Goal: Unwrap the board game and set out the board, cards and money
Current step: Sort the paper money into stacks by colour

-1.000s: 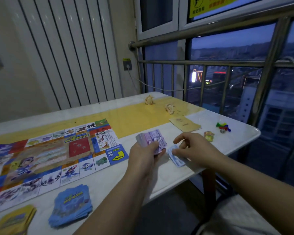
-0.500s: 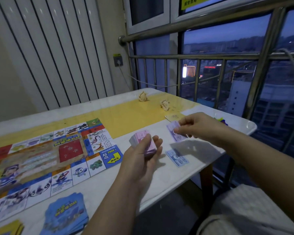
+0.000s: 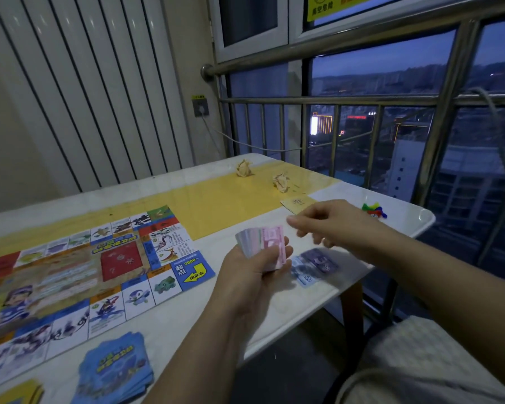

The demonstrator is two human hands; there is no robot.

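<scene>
Left hand grips the fanned pink-and-grey stack of paper play money over the white tabletop. Right hand is just right of it, fingers loosely bent, seemingly empty (blurred). The stack lies left of those fingers, near. Two purple-blue paper notes lie flat beneath.

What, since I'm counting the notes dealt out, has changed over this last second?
The right hand laid down a blue note, then a purple note by it, and now holds nothing. The left hand still grips the money stack; the board stayed put.
</scene>
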